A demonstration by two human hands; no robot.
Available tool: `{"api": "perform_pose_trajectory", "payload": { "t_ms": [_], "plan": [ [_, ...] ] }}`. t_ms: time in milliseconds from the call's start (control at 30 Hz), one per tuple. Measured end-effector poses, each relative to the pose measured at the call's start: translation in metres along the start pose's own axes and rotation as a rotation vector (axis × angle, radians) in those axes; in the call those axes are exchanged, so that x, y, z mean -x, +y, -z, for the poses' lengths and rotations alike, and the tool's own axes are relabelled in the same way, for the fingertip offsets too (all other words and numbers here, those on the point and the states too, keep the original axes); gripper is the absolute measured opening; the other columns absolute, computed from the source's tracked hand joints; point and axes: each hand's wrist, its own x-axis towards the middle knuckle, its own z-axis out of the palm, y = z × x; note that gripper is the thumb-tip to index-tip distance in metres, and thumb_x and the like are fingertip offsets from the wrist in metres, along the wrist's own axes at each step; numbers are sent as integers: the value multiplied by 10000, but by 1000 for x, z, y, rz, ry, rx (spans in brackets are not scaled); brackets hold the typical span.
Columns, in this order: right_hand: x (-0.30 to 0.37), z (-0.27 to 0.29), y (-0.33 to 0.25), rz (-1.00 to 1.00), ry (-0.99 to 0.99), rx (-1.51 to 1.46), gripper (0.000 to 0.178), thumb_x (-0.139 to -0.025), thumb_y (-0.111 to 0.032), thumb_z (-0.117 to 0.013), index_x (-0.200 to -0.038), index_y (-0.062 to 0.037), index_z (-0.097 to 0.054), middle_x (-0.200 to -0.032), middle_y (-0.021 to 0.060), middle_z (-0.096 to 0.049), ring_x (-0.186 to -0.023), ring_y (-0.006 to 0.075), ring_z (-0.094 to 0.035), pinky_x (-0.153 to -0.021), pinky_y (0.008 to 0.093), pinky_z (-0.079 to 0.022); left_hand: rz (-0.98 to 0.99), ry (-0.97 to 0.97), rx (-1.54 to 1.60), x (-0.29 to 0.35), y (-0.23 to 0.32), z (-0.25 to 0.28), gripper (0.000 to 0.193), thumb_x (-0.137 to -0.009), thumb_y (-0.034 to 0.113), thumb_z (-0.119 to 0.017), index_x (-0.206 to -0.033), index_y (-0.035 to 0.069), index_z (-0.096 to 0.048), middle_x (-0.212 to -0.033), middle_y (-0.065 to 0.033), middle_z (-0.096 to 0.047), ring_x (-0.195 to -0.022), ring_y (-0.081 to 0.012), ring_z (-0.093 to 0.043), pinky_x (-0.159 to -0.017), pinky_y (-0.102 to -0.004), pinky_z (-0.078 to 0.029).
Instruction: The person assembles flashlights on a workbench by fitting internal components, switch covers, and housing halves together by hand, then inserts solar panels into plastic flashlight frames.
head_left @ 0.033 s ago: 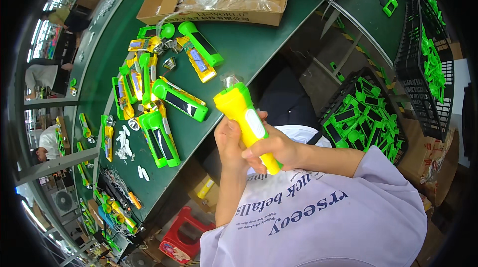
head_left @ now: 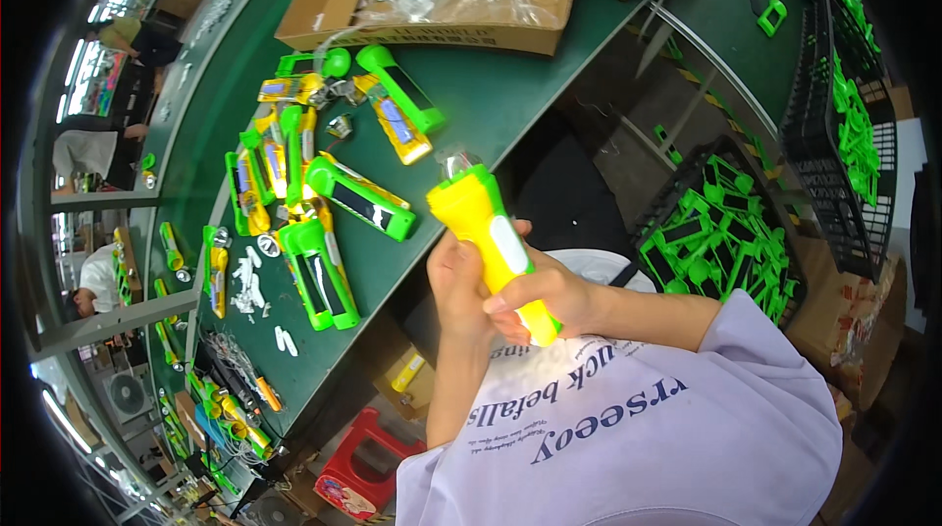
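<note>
Both hands are closed around a yellow-and-green flashlight (head_left: 481, 217), held tilted just off the bench edge. Its head points up and away, with a clear, shiny lamp part (head_left: 458, 166) showing at the end. A white oblong panel runs along the flashlight's side. My left hand (head_left: 456, 281) grips the body from the left. My right hand (head_left: 554, 295) wraps the narrow end, its thumb lying across the yellow handle. Closest on the green bench (head_left: 432, 75) is a flashlight with a dark panel (head_left: 363, 200), among several partly assembled yellow and green ones.
A cardboard box (head_left: 422, 39) with plastic bags and small white parts stands at the back of the bench. White pieces (head_left: 250, 286) lie at left. Right of me, a black crate (head_left: 797, 281) holds green housings. A red stool (head_left: 365, 472) stands below the bench.
The whole scene sits slightly further right in the picture. Both hands keep the same grip on the flashlight.
</note>
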Motion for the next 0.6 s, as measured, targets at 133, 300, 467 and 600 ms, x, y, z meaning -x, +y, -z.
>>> {"api": "perform_pose_trajectory", "payload": {
  "t_ms": [133,300,467,600],
  "plan": [
    [-2,-10,2,-12,35,52,149,-762,-130,-640,-729,-37,-528,-549,73,-500,-417,179,-489,-416,301,-406,-21,-2,66,9,6,5,483,-968,404,-523,-1157,-41,-540,-1036,-201,-660,-849,-203,-663,-761,-305,-543],
    [-1,-7,2,28,65,123,132,-755,-121,-624,-779,-28,-534,-544,73,-501,-417,177,-494,-427,305,-427,-2,-29,116,6,-2,10,456,-990,394,-487,-1155,-27,-545,-1037,-156,-666,-847,-158,-655,-751,-281,-537],
    [0,1,5,-49,-34,51,199,-725,-128,-609,-863,-30,-505,-586,75,-479,-455,193,-519,-452,323,-448,5,-40,106,11,7,6,458,-985,382,-504,-1195,-24,-531,-1073,-158,-657,-867,-145,-650,-763,-263,-531],
    [0,0,5,-51,-20,50,203,-728,-134,-599,-869,-18,-509,-582,80,-483,-444,201,-520,-441,325,-448,26,-22,88,11,10,3,467,-984,396,-495,-1192,-21,-530,-1064,-150,-657,-862,-152,-647,-774,-281,-530]
  ]
}}
